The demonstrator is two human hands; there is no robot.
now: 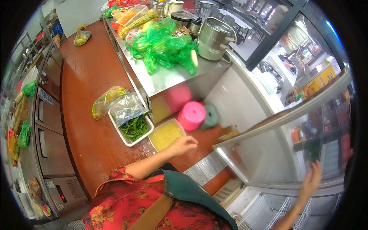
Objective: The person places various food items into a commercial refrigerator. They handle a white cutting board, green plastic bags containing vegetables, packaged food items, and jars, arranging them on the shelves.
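Observation:
My left hand [184, 145] hangs over the floor in front of me with loosely bent fingers, and nothing shows in it. Below and beyond it stands a tub of yellowish contents [166, 134]. Left of that tub, green peppers [134, 128] lie in a white plastic basket [126, 142], partly under a clear plastic bag [126, 107]. On the right, my right hand [312, 176] is raised with its fingers apart, near the glass door [267, 161] of a cabinet; whether it touches the glass cannot be told. White wire racks [258, 214] show inside the cabinet.
A steel table [161, 84] carries green plastic bags of vegetables [166, 46] and a steel steamer pot [215, 38]. A pink stool [193, 115] and a grey-green one [210, 116] stand beneath its near end. Another vegetable bag [99, 105] rests on the floor. Steel counter cabinets [51, 146] line the left.

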